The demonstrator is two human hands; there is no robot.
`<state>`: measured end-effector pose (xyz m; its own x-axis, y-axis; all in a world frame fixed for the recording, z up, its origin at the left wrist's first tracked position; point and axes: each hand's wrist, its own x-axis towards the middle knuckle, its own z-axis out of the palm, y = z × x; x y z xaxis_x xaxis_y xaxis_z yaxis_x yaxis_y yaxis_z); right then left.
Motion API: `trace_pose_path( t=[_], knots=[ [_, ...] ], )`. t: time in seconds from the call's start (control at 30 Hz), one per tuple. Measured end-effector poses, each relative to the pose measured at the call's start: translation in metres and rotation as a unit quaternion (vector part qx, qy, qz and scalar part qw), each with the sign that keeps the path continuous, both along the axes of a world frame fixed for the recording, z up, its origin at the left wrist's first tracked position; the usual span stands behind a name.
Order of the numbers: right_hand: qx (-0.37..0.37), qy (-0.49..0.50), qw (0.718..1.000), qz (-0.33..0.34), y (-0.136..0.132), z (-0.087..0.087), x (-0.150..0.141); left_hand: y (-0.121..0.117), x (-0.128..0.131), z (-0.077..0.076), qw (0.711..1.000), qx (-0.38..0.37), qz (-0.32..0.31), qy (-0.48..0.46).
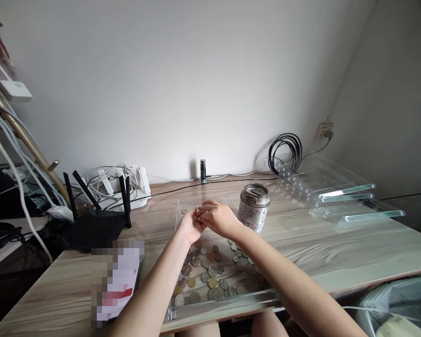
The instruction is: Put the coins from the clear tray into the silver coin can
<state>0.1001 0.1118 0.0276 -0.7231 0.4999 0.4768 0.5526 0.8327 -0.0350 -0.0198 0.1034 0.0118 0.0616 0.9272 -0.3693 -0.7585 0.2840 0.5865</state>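
My left hand [190, 226] and my right hand [217, 217] meet above a clear plastic tray [224, 299] on the wooden table [337, 252]. The fingers of both hands are pinched together at one spot, and what they hold is too small to make out. Several coins [210, 271], silver and brass coloured, lie spread in the tray under my forearms. A metal money tin [254, 207] with a slot in its lid stands just right of my right hand.
A black router [94, 224] with antennas and white cables sit at the back left. A pixelated flat object [117, 281] lies front left. Clear plastic trays [330, 194] are stacked at the back right, beside a coiled black cable [286, 152]. A small dark bottle [203, 171] stands by the wall.
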Motion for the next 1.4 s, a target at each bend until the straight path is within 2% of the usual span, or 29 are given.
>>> trace_pose_path(
  t=[0.1,0.23,0.33,0.37,0.43,0.5,0.6,0.83,0.93,1.0,1.07,1.17,1.23,1.3,1.4],
  knots=[
    [0.03,0.07,0.996,-0.043,-0.003,0.011,0.006,-0.001,-0.001,0.001,1.0,0.022,-0.008,-0.001],
    [0.094,0.174,0.959,-0.203,0.002,0.039,0.044,-0.005,0.0,0.002,0.998,0.023,-0.041,0.032],
    [0.092,0.164,0.918,-0.348,0.015,0.05,0.086,-0.007,0.001,0.004,0.997,0.018,-0.034,0.06],
    [0.078,0.145,0.911,-0.379,0.02,0.05,0.098,-0.007,0.002,0.005,0.997,0.019,-0.033,0.067],
    [0.045,0.101,0.911,-0.397,0.029,0.046,0.116,-0.007,0.002,0.005,0.996,0.024,-0.034,0.074],
    [0.029,0.072,0.92,-0.384,0.034,0.04,0.124,-0.006,0.002,0.004,0.996,0.03,-0.032,0.077],
    [0.049,0.064,0.92,-0.383,0.034,0.036,0.124,-0.005,0.001,0.002,0.996,0.037,-0.029,0.081],
    [0.073,0.094,0.914,-0.388,0.025,0.045,0.116,-0.005,0.0,0.002,0.994,0.048,-0.039,0.093],
    [0.082,0.149,0.934,-0.313,0.017,0.047,0.093,-0.006,0.0,0.003,0.994,0.048,-0.054,0.08],
    [0.028,0.147,0.964,-0.219,0.009,0.042,0.068,-0.006,0.0,0.003,0.995,0.049,-0.068,0.06],
    [-0.052,0.095,0.986,-0.124,0.002,0.032,0.041,-0.005,0.001,0.003,0.996,0.05,-0.072,0.037],
    [-0.085,0.005,0.994,-0.067,-0.004,0.014,0.012,-0.003,0.0,0.001,0.996,0.037,-0.076,0.024],
    [-0.078,-0.029,0.994,-0.065,-0.005,0.007,0.004,-0.001,0.0,0.0,0.995,0.022,-0.09,0.024],
    [-0.069,-0.023,0.995,-0.073,-0.005,0.009,0.006,-0.001,-0.001,0.0,0.995,0.024,-0.092,0.016],
    [-0.025,0.075,0.988,-0.13,-0.002,0.024,0.023,-0.003,-0.001,0.001,0.995,0.044,-0.084,0.009]
  ],
)
